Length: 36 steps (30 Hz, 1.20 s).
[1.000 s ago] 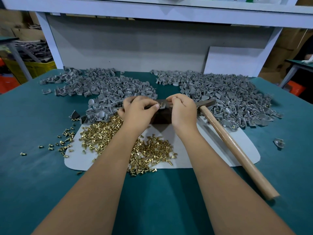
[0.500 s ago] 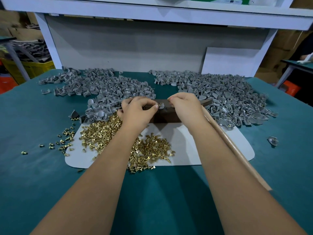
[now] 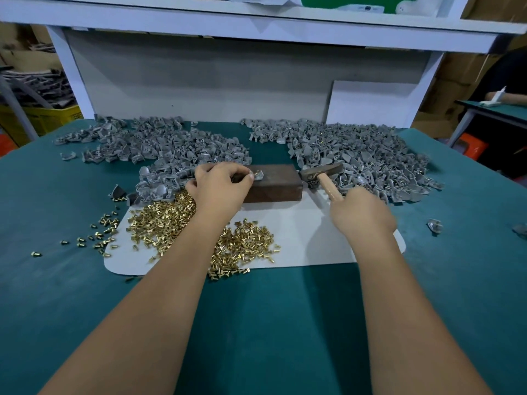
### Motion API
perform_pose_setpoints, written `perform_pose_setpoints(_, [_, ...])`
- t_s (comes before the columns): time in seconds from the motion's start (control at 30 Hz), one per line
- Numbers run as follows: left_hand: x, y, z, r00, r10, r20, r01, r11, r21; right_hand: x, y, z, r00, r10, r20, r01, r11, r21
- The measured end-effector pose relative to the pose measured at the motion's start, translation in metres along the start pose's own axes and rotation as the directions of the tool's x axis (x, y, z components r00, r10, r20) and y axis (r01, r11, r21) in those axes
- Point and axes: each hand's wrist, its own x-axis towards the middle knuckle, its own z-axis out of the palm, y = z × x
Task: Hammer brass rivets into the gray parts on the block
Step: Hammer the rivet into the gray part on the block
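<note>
A dark brown block (image 3: 278,182) lies on a white mat (image 3: 302,238) at the table's middle. On its top left sits a small gray part (image 3: 259,175) with a brass rivet in it. My left hand (image 3: 221,186) pinches that part against the block. My right hand (image 3: 360,213) grips the wooden handle of a hammer (image 3: 320,173), whose metal head lies just right of the block. A heap of brass rivets (image 3: 171,220) covers the mat's left half.
Two big piles of gray parts (image 3: 159,149) (image 3: 359,155) spread behind the block, left and right. Loose rivets (image 3: 105,226) scatter on the green table left of the mat. A stray gray part (image 3: 434,225) lies at the right. A white shelf frame (image 3: 256,27) stands behind.
My right hand has left the block, moved right and taken hold of the hammer handle. The left hand stays on the gray part at the block.
</note>
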Motion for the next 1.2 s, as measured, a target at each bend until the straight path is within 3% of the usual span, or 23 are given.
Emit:
perform_pose_setpoints(0.1, [0.000, 0.001, 0.000, 1.000, 0.001, 0.008, -0.001, 1.000, 0.001, -0.005, -0.006, 0.003, 0.997, -0.067, -0.046, 0.068, 0.998, 0.012])
perform_pose_setpoints(0.2, [-0.001, 0.002, 0.000, 1.000, -0.011, 0.004, 0.011, 1.000, -0.011, -0.010, -0.017, 0.001, 0.970, -0.113, -0.214, 0.116, 0.993, 0.000])
perform_pose_setpoints(0.3, [0.000, 0.001, 0.001, 1.000, -0.011, -0.014, 0.011, 1.000, -0.020, -0.014, -0.026, -0.006, 0.900, -0.216, -0.378, 0.248, 0.968, 0.039])
perform_pose_setpoints(0.4, [0.001, 0.002, 0.004, 0.999, -0.009, -0.051, 0.008, 1.000, -0.028, -0.019, -0.030, -0.014, 0.806, -0.339, -0.486, 0.369, 0.929, -0.036])
perform_pose_setpoints(0.5, [0.001, 0.001, 0.007, 0.992, -0.010, -0.128, 0.006, 0.999, -0.034, -0.022, -0.033, -0.013, 0.784, -0.409, -0.466, 0.398, 0.908, -0.127])
perform_pose_setpoints(0.57, [0.001, -0.001, 0.007, 0.986, 0.046, -0.162, -0.039, 0.998, 0.051, -0.025, -0.036, -0.009, 0.782, -0.450, -0.431, 0.416, 0.892, -0.175])
perform_pose_setpoints(0.67, [0.001, -0.003, 0.006, 0.981, 0.080, -0.175, -0.058, 0.990, 0.127, -0.029, -0.041, -0.005, 0.812, -0.442, -0.381, 0.416, 0.896, -0.154])
perform_pose_setpoints(0.9, [-0.001, 0.001, 0.007, 0.977, 0.027, -0.213, -0.020, 0.999, 0.035, -0.031, -0.040, 0.002, 0.789, -0.395, -0.471, 0.381, 0.916, -0.129])
perform_pose_setpoints(1.07, [0.001, 0.001, 0.007, 0.983, -0.013, -0.181, 0.023, 0.998, 0.052, -0.031, -0.042, 0.007, 0.825, -0.419, -0.381, 0.374, 0.908, -0.189])
perform_pose_setpoints(1.2, [0.001, 0.000, 0.008, 0.981, 0.002, -0.193, 0.007, 0.999, 0.045, -0.033, -0.043, 0.008, 0.795, -0.393, -0.461, 0.371, 0.918, -0.142])
